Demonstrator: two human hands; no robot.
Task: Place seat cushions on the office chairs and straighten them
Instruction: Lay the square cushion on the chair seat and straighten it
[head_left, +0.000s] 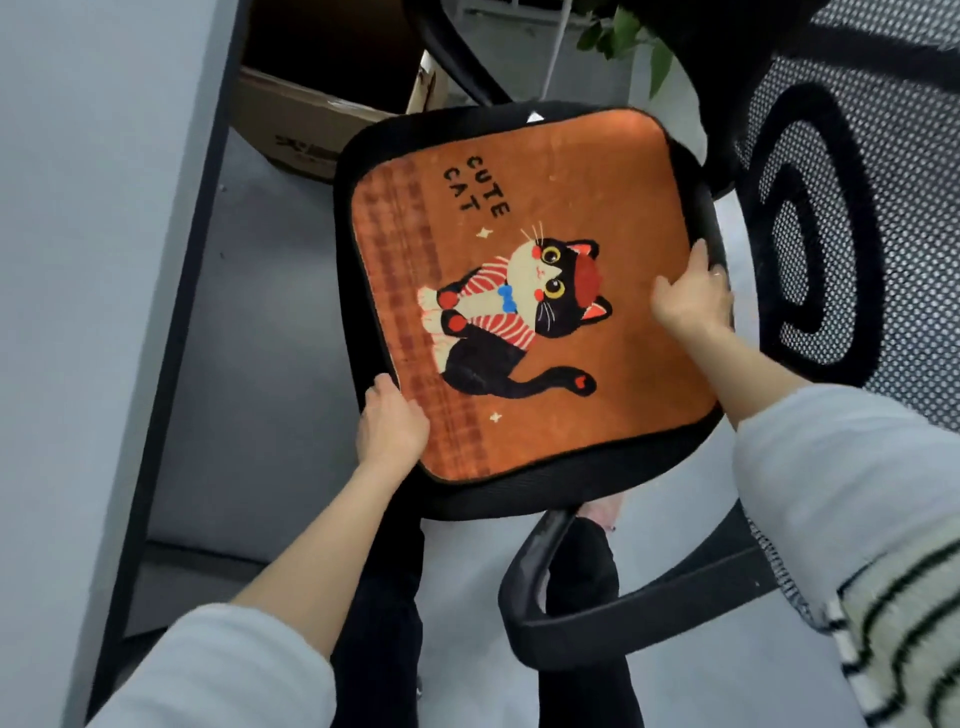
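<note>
An orange seat cushion (571, 176) with a black cat and the words "CUTE CAT" lies flat on the black seat (519, 493) of an office chair, sitting slightly askew to the seat's outline. My left hand (392, 426) grips the cushion's near left edge, fingers curled over it. My right hand (691, 296) holds the cushion's right edge beside the mesh backrest (857, 218), thumb on top of the fabric. The fingertips of both hands are hidden under the cushion's rim.
The chair's near armrest (571, 587) curves in front of my legs. A grey desk (78, 260) with a black frame runs along the left. An open cardboard box (301, 119) stands on the floor beyond it. Green plant leaves (623, 31) hang at the top.
</note>
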